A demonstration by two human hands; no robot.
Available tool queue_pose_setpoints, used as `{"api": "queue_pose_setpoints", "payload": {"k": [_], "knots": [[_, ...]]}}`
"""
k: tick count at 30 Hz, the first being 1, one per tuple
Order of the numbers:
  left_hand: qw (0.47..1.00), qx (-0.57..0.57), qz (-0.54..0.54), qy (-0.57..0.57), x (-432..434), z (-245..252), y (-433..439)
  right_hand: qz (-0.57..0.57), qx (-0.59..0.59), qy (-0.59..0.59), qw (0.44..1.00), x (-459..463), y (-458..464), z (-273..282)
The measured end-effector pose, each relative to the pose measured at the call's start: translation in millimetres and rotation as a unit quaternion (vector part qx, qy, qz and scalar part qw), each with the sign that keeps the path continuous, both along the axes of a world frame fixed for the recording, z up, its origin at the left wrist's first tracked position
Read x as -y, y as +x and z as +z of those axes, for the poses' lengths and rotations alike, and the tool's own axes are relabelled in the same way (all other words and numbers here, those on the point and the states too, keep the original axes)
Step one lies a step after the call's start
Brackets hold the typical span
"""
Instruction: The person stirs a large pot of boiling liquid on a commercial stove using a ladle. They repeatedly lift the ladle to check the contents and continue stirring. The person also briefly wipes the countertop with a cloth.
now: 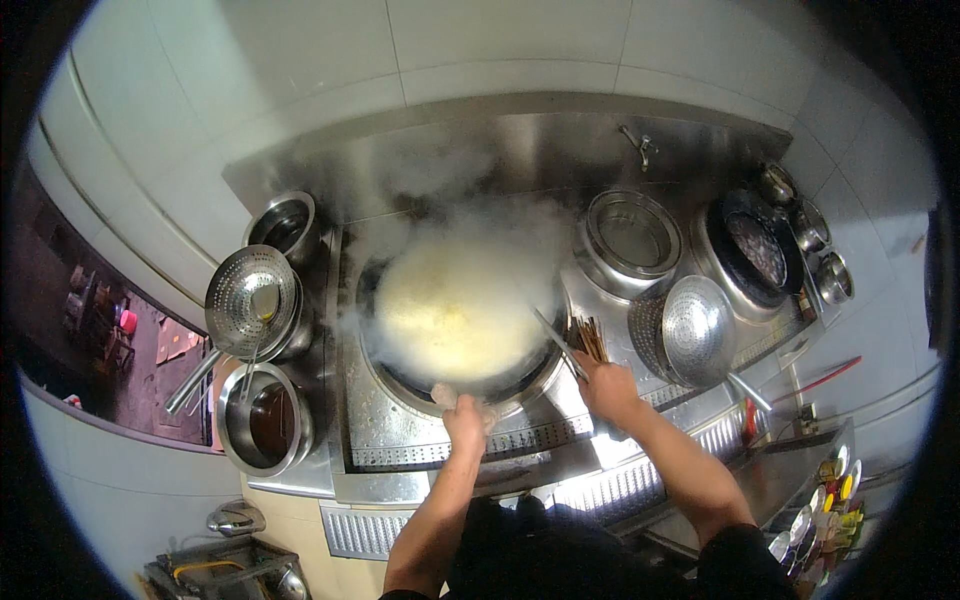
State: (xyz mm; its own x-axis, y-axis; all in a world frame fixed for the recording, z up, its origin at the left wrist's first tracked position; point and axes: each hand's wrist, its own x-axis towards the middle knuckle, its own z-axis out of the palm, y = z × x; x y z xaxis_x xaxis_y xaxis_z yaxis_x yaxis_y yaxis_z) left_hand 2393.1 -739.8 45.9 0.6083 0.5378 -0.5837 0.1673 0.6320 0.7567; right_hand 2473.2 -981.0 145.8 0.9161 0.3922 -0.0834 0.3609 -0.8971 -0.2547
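A large wok (390,379) sits in the stove before me, its yellowish, foaming contents (450,322) partly veiled by steam. My left hand (466,426) is closed on a crumpled pale cloth (444,395) at the wok's near rim. On the right, my right hand (609,388) grips the metal handle (559,341) of a utensil that reaches into the steam over the wok; its far end is hidden. A bamboo wok brush (590,337) lies just beyond that hand, by the rim.
Perforated strainers (251,300) and steel pots (225,420) stand at left. To the right are a steel pot (634,232), another perforated strainer (699,330) and a second dark wok (791,281). A tap (643,146) juts from the steel backsplash. Seasoning containers (825,502) stand at lower right.
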Motion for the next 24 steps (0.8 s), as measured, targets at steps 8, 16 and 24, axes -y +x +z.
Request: {"api": "queue_pose_setpoints", "payload": {"k": [8, 16, 24], "knots": [[1.000, 0.007, 0.002, -0.014, -1.0, -5.3, 0.4, 0.005, -0.007, 0.016, 1.000, 22.9, -11.4, 14.7], [1.000, 0.005, -0.013, -0.011, -1.8, 1.7, 0.5, -0.002, 0.135, 0.099, 0.986, 33.4, -24.0, 10.8], [0.999, 0.016, 0.001, -0.030, 1.0, -2.2, -0.8, -0.080, -0.128, 0.196, 0.969, 29.6, -47.5, 30.7]]}}
